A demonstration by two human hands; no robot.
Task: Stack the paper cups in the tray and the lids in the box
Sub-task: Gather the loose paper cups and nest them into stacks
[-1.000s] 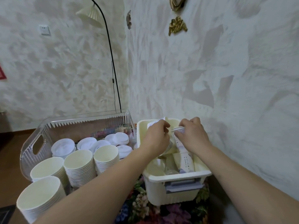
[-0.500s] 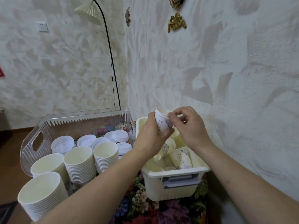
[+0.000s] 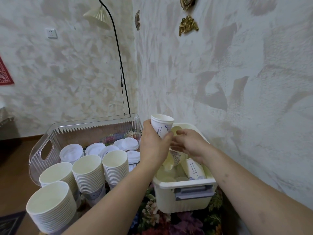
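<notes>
the left hand (image 3: pixel 153 146) had its fingers wrapped round a small nest of paper cups (image 3: pixel 161 127), held upright over the cream box (image 3: pixel 183 184). the right hand (image 3: pixel 189 146), fingers loosely spread and empty, reached among loose cups there. gathering seemed underway; next, likely grasping another cup to nest.

The clear bin (image 3: pixel 42 150) is crowded — tall cup stacks (image 3: pixel 88 173) fill its front, lids (image 3: pixel 94 149) cover the back. The cream box (image 3: pixel 184 199) sits against the wall (image 3: pixel 237 99), so a hand gets in only from above — loose cups (image 3: pixel 193 168) lie inside.
</notes>
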